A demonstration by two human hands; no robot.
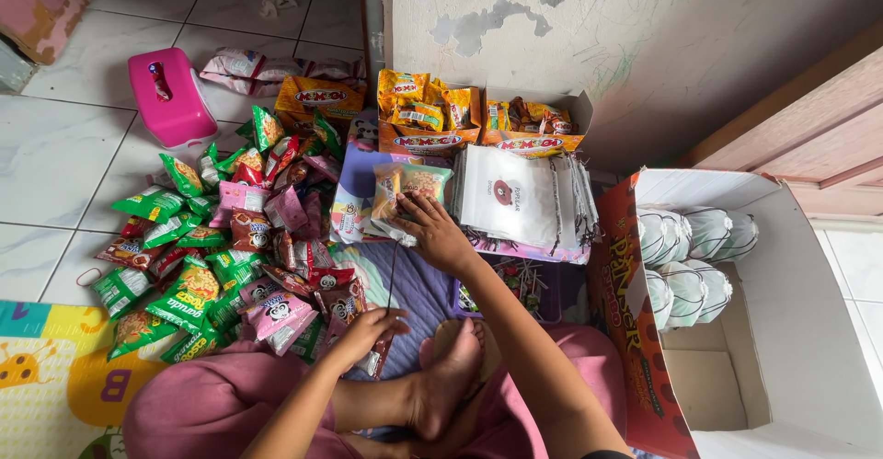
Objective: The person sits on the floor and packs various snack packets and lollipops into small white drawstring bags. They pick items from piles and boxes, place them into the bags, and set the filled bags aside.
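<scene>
Pink tissue box (170, 98), green and pink snack packets (216, 270), white drawstring bags (515, 197), orange cartons (428, 132).

We see bare floor tiles (55, 155) open far left; the snack-packet heap (230, 257), stacked white pouches (520, 197) and big open carton (736, 330) crowd our reach elsewhere

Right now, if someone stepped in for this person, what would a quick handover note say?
Right hand rests on a small snack packet atop the purple mat.
Left hand touches packets at the near edge of the snack pile.
White drawstring bags are stacked beside the right hand.
Filled, tied bags already lie in the big cardboard box.
Many loose snacks and flat bags remain.
</scene>
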